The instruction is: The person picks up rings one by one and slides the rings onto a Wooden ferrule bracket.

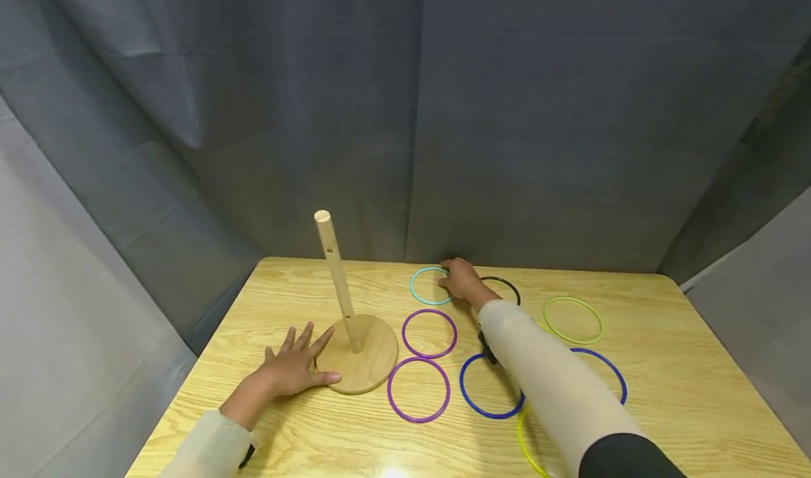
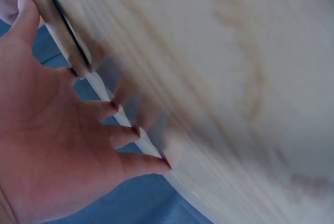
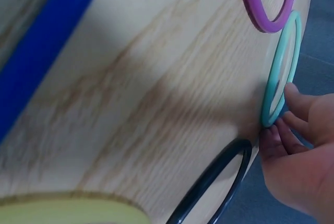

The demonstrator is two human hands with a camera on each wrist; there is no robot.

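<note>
Head view: left hand (image 1: 293, 369) lies flat, fingers spread, on the counter (image 1: 665, 393) against the wooden peg base (image 1: 374, 365). Right wrist view alone shows the right hand (image 3: 302, 166), its grip loosely curled, fingertips (image 3: 290, 92) touching the teal ring (image 3: 282, 72) at the counter's far edge, beside the black ring (image 3: 219, 177).

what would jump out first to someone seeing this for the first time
The tall wooden peg standing on its round base at the table's left centre, with the left hand spread flat against that base. To its right lie coloured rings flat on the table, and the right hand reaches to the far edge, its fingertips on the teal ring beside a black ring.
</note>
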